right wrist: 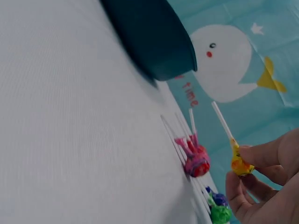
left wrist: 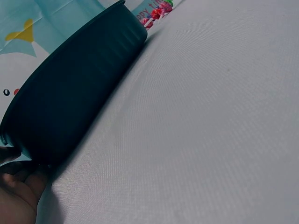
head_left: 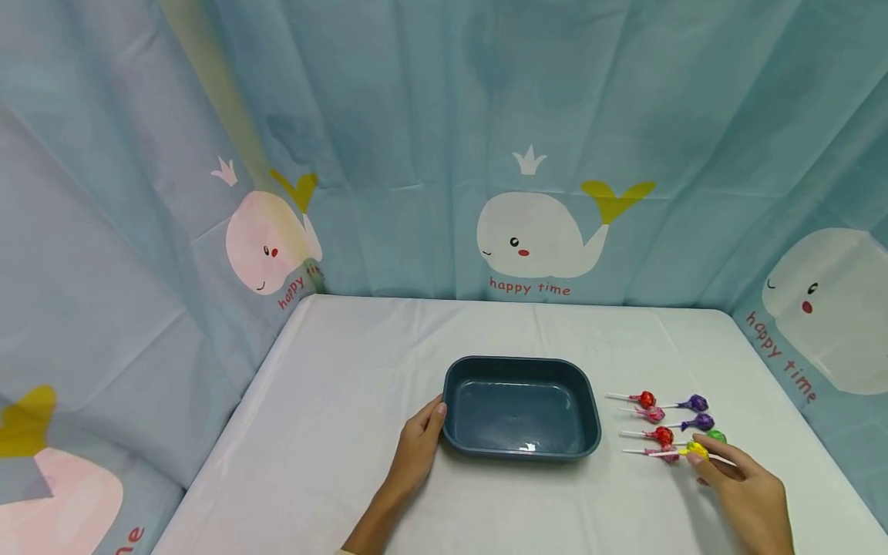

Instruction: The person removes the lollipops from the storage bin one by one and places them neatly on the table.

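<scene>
My left hand (head_left: 418, 441) holds the left end of a dark teal rectangular tray (head_left: 522, 453), the thumb near the rim and the fingers against the outer wall. In my right hand (head_left: 745, 489) is a yellow-wrapped lollipop (right wrist: 240, 161), pinched by its candy head, the white stick pointing left in the head view. It is raised above the table in the right wrist view. Under and beyond it lie several lollipops: a red one (head_left: 647, 399), a pink one (head_left: 654, 415), a purple one (head_left: 702, 422) and a green one (head_left: 717, 436), partly hidden by the right hand.
A white cloth covers the table (head_left: 361, 370). Blue curtains (head_left: 416, 116) printed with whales hang behind it and along both sides. The lollipops lie to the right of the tray, near the table's right edge.
</scene>
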Demonstrator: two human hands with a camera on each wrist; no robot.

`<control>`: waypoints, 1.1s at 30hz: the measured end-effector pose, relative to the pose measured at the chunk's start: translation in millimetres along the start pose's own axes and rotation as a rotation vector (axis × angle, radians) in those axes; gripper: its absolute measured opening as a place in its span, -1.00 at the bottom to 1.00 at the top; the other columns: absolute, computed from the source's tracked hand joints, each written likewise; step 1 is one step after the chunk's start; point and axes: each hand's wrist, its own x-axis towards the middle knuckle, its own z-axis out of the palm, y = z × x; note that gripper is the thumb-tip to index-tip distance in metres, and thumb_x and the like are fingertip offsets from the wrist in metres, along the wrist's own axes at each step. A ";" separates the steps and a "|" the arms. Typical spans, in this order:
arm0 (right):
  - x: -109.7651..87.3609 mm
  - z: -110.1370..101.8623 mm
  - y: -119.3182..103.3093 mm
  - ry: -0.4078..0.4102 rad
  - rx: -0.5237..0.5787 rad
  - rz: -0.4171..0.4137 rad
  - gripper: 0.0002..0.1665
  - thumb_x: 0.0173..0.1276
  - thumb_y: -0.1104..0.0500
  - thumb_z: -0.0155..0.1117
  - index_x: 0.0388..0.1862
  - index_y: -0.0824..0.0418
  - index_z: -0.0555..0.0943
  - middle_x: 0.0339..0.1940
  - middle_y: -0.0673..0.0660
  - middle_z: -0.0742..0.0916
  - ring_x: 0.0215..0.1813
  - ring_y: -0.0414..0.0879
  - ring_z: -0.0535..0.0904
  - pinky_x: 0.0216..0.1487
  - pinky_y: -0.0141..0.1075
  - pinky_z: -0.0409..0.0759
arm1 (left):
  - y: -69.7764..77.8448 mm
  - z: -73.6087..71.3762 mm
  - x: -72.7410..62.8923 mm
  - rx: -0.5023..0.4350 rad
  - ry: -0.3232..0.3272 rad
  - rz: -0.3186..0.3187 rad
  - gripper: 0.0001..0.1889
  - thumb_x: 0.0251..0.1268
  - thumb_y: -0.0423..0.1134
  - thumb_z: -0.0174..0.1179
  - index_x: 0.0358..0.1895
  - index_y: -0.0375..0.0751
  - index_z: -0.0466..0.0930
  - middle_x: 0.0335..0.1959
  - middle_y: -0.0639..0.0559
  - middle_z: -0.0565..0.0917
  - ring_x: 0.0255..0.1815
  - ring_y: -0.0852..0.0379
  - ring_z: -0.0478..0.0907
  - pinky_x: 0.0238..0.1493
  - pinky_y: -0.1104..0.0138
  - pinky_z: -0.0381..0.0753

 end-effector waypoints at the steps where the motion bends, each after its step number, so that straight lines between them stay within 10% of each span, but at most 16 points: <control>1: 1.2 -1.4 2.1 0.002 -0.004 0.005 -0.38 0.54 0.07 0.41 0.48 0.26 0.56 0.49 0.41 0.56 -0.40 -0.39 0.66 -0.41 -0.51 0.63 | 0.0 0.0 0.1 -0.002 0.001 -0.001 -0.43 0.74 0.07 -0.02 0.53 -0.23 0.47 0.51 -0.07 0.53 0.61 -0.05 0.36 0.63 -0.03 0.28; 18: 15.7 -17.8 30.3 0.022 -0.123 0.084 -0.43 0.54 0.15 0.40 0.40 0.41 0.57 0.21 0.52 0.68 -0.41 -0.09 0.64 -0.46 -0.29 0.42 | 0.4 -0.9 -0.9 -0.002 -0.001 -0.008 -0.44 0.75 0.06 -0.03 0.53 -0.24 0.46 0.51 -0.08 0.53 0.61 -0.05 0.36 0.63 -0.02 0.28; 25: 19.9 -20.0 38.9 0.015 -0.168 0.064 -0.46 0.52 0.24 0.38 0.36 0.50 0.55 0.35 0.60 0.55 -0.12 0.29 0.69 -0.54 -0.45 0.52 | 0.9 -1.1 -1.4 0.003 -0.002 -0.007 -0.43 0.75 0.06 -0.03 0.53 -0.24 0.47 0.51 -0.08 0.53 0.61 -0.06 0.36 0.62 -0.03 0.29; 33: 24.3 -20.1 39.5 -0.012 -0.197 0.066 -0.36 0.53 0.07 0.41 0.43 0.38 0.53 0.36 0.56 0.55 0.11 0.39 0.56 -0.11 0.10 0.65 | 1.5 -4.9 -1.7 0.060 0.013 0.005 -0.43 0.73 0.09 -0.01 0.51 -0.23 0.50 0.47 -0.05 0.58 0.57 -0.05 0.42 0.58 -0.02 0.38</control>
